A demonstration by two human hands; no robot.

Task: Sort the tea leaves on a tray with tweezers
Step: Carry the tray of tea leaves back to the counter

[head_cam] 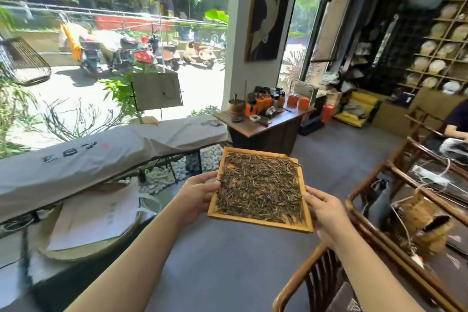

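— Hands first: where are they, and what have they got?

— Both carry the shallow square tray of pale orange wood (260, 222), lifted in the air over the grey floor (215, 268). The left hand (196, 199) grips the tray's nine o'clock edge, thumb curled over the rim. The right hand (325, 213) grips the three o'clock edge, thumb on top and fingers wrapped beneath.

— And the leaves?

— Dry, dark brown needle-like tea leaves (260, 191) lie in a thick layer across nearly the whole tray, a few straws poking over the rim at two o'clock.

— What surrounds it?

— At twelve o'clock from the tray stands a dark wooden side table (266, 128) bearing orange tins (298, 101). At nine o'clock runs a long bench under a grey cloth (88, 157). At four o'clock are brown bamboo armchairs (367, 192).
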